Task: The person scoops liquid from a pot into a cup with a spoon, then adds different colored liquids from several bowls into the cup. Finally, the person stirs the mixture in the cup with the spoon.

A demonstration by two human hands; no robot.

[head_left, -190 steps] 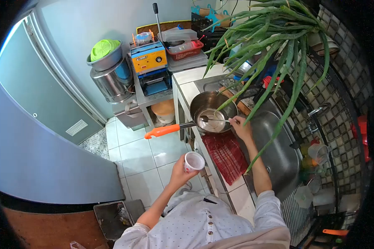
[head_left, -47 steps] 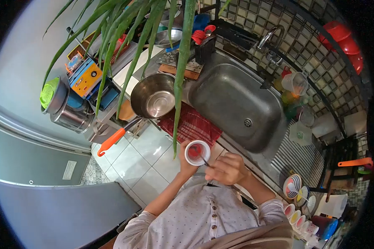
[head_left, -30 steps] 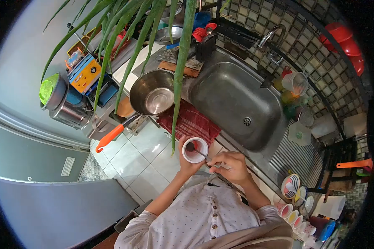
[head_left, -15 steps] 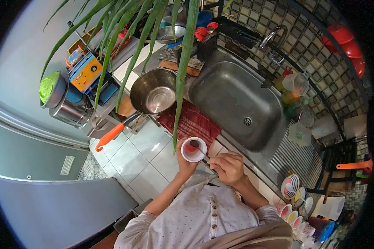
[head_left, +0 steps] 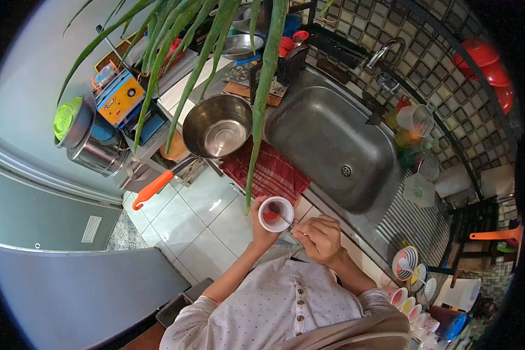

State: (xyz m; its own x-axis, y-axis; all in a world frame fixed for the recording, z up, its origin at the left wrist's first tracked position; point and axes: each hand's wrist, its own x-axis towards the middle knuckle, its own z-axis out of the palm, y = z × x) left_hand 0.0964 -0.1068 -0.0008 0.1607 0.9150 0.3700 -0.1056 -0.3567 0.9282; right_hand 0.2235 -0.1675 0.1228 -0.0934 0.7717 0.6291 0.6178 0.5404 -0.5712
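Note:
My left hand point(head_left: 263, 234) is wrapped around a white cup point(head_left: 288, 206) and holds it in front of my chest. Something red point(head_left: 269, 215) shows inside the cup, partly shaded. Between the closed fingers of my right hand point(head_left: 321, 238) is the handle of a thin metal spoon point(head_left: 284, 219), which slants down over the rim into the cup. The spoon's lower end is hidden in the cup. Just beyond the cup, a red checked cloth point(head_left: 274, 175) lies along the counter's edge.
A steel pan point(head_left: 197, 125) with an orange handle point(head_left: 153, 189) overhangs the counter edge ahead left. The sink point(head_left: 326, 131) lies ahead right under a tap point(head_left: 391, 55). Long green leaves point(head_left: 262, 87) hang into view. Several cups point(head_left: 399, 297) and bowls point(head_left: 403, 262) stand at right.
The cup has moved slightly right and tips a little differently, and the spoon sits at a changed angle inside it. Both hands keep their holds.

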